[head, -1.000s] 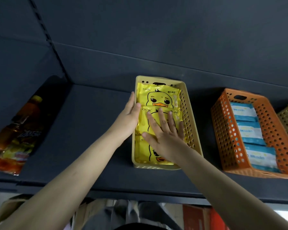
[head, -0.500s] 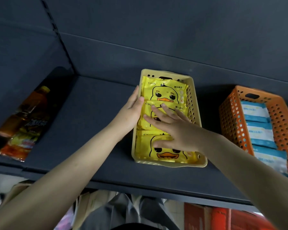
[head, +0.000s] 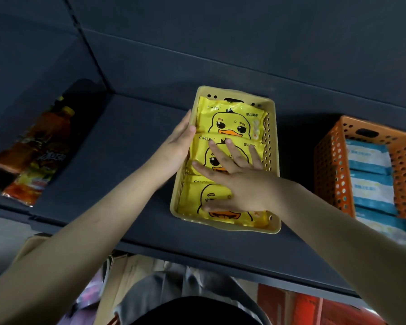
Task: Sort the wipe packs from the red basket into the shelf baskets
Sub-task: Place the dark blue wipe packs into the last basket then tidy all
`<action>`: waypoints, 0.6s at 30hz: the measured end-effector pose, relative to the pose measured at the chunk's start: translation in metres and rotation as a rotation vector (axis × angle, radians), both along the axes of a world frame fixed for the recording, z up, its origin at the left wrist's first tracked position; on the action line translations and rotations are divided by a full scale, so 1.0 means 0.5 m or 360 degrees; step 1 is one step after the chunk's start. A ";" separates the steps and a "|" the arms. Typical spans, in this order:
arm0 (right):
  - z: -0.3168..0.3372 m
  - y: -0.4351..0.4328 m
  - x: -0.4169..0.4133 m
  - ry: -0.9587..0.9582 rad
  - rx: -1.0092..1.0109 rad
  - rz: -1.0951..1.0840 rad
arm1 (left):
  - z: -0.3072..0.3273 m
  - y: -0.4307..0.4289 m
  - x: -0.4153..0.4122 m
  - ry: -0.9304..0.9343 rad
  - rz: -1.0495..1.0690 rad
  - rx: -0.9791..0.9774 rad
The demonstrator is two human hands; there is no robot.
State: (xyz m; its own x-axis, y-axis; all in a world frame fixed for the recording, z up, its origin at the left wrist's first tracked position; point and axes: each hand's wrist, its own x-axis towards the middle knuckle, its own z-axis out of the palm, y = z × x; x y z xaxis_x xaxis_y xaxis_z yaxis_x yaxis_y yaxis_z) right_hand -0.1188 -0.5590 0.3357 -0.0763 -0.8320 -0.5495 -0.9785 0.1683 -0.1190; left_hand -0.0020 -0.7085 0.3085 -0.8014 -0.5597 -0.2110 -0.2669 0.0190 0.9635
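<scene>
Fingers of the right hand [head: 242, 184] lay spread flat, gripping nothing, on the yellow duck wipe packs [head: 230, 123] in the yellow shelf basket [head: 273, 141] — the left hand [head: 174, 148], open, braced its left wall. Pressing harder risked skidding the basket.

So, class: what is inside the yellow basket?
Inside the yellow basket lie three yellow duck wipe packs in a row. The right hand covers part of the middle and front packs; anything beneath them is hidden.
</scene>
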 end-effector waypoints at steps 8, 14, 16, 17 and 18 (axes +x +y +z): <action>-0.002 0.004 0.010 -0.0036 -0.0037 -0.0158 | 0.000 0.000 0.000 0.0019 0.0043 0.0010; -0.017 0.017 0.036 0.0122 -0.0073 -0.0171 | -0.009 -0.004 0.000 0.0024 0.0015 0.0016; -0.013 0.014 0.034 0.0068 -0.0072 -0.0195 | -0.008 -0.004 0.000 0.0030 0.0021 0.0011; -0.011 0.011 0.035 0.0003 -0.0091 -0.0237 | -0.006 -0.003 0.000 0.0034 0.0029 0.0007; -0.011 0.007 0.038 -0.0068 -0.0123 -0.0296 | -0.004 -0.003 -0.001 0.0042 0.0037 0.0006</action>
